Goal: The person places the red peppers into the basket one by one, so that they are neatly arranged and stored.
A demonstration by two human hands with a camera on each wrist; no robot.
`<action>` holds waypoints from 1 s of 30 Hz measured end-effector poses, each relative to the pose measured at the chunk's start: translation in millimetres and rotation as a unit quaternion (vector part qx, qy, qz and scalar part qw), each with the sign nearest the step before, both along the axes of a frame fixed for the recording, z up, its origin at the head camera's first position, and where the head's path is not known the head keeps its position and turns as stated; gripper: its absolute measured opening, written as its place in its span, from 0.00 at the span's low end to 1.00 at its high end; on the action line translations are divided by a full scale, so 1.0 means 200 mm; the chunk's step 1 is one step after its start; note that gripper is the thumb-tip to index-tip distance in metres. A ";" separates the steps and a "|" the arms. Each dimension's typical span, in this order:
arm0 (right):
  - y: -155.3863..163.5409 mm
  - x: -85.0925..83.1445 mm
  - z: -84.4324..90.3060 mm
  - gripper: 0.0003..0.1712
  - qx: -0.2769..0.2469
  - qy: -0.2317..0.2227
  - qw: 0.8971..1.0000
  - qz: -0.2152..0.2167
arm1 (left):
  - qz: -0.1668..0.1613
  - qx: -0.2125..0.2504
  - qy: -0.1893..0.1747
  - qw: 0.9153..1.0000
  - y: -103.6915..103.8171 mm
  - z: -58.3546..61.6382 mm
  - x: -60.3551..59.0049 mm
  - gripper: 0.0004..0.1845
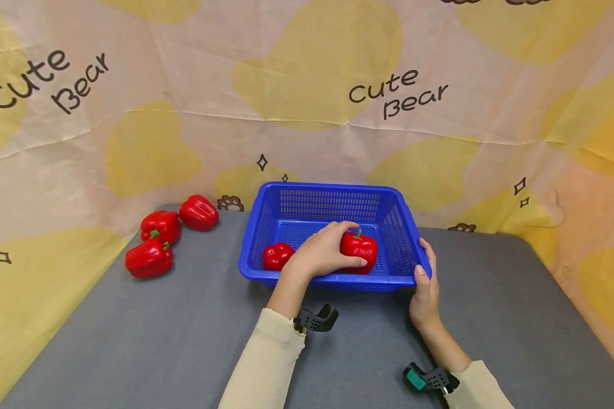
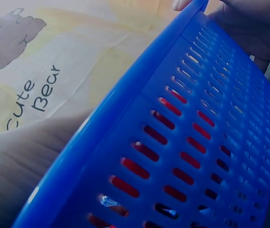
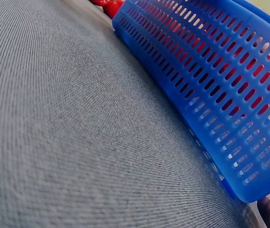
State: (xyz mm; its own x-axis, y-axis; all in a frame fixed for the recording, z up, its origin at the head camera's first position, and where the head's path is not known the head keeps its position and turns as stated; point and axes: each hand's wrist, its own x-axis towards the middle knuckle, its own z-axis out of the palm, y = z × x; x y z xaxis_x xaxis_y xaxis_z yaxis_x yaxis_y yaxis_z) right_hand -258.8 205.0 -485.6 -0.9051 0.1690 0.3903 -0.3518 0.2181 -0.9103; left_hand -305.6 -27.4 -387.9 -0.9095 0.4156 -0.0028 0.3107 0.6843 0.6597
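Note:
A blue slotted plastic basket stands on the grey table in the head view. Reaching over its near wall, my left hand grips a red bell pepper inside, thumb in front and fingers behind. Another red bell pepper lies in the basket's left part, partly behind the left wrist. My right hand holds the basket's near right corner, with the thumb on the rim and fingers along the outer side. In the left wrist view, the basket wall hides most of the hand; red shows through its slots.
Three more red bell peppers lie together at the table's left back: one in front, one behind it and one farther right. A printed cloth hangs behind the grey table.

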 end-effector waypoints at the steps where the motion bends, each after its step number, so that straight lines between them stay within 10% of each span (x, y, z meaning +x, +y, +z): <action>1: 0.00 0.00 0.00 0.34 0.000 0.001 1.000 -0.001 | -0.002 -0.002 0.001 1.000 0.00 0.00 0.00 0.42; 30: 0.00 0.00 0.01 0.34 -0.002 0.002 1.000 -0.004 | -0.017 -0.048 -0.022 0.998 -0.01 0.00 0.01 0.38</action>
State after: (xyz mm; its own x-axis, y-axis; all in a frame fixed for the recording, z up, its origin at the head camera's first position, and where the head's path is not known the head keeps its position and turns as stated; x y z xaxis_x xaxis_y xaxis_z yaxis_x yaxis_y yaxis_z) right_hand -258.6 204.4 -484.5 -0.9016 0.1789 0.3938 -0.3543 0.2168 -0.9097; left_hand -303.6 -28.8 -388.0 -0.8929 0.4425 -0.0833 0.3079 0.7350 0.6041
